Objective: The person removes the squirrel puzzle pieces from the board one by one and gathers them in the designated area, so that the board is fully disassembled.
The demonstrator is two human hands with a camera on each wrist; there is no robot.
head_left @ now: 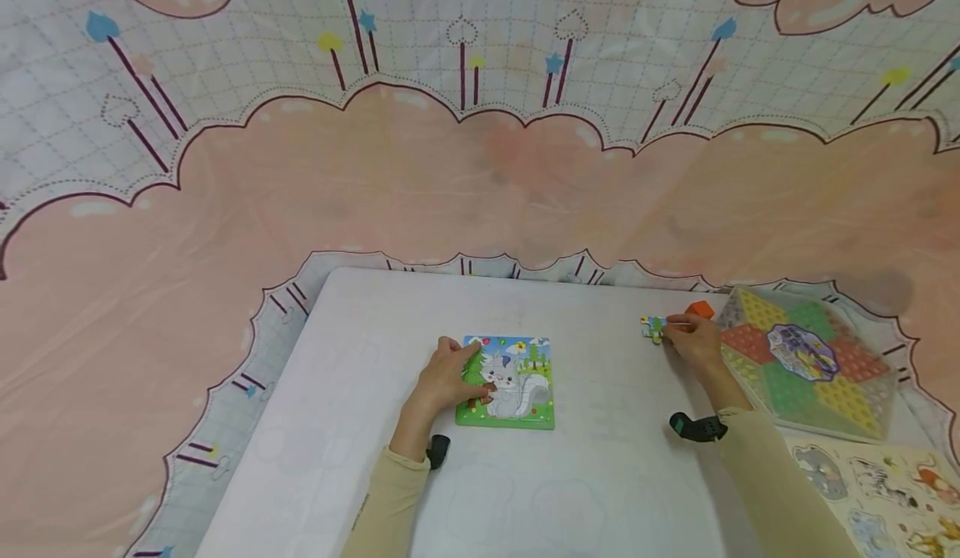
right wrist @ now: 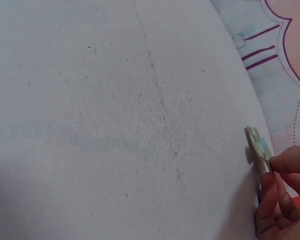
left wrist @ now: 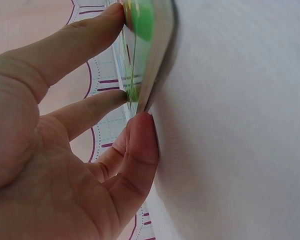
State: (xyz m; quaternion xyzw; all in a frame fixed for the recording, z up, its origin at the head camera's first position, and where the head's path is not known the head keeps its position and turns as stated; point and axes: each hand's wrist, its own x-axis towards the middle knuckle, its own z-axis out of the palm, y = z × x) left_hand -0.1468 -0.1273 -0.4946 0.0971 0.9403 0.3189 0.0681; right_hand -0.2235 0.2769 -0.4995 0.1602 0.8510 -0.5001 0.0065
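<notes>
A square jigsaw puzzle (head_left: pixel 517 387) with a grey-white squirrel on green grass lies on the white table (head_left: pixel 360 324). At its left side my left hand (head_left: pixel 446 374) rests, the thumb and index finger pressing on the picture. In the left wrist view, the other fingers (left wrist: pixel 142 150) bend against the board's edge. Farther right, my right hand (head_left: pixel 696 343) pinches a small green-and-blue puzzle piece (head_left: pixel 652 329) between thumb and fingers. The right wrist view shows this piece (right wrist: pixel 260 145) edge-on, just above the tabletop.
An orange block (head_left: pixel 701 309) sits just behind my right hand. A clear box with a patterned, multicoloured top (head_left: pixel 787 399) lies at the table's right. In front of it is a board with animal pictures (head_left: pixel 847 491). A cloud-patterned cloth (head_left: pixel 450 183) hangs behind the table.
</notes>
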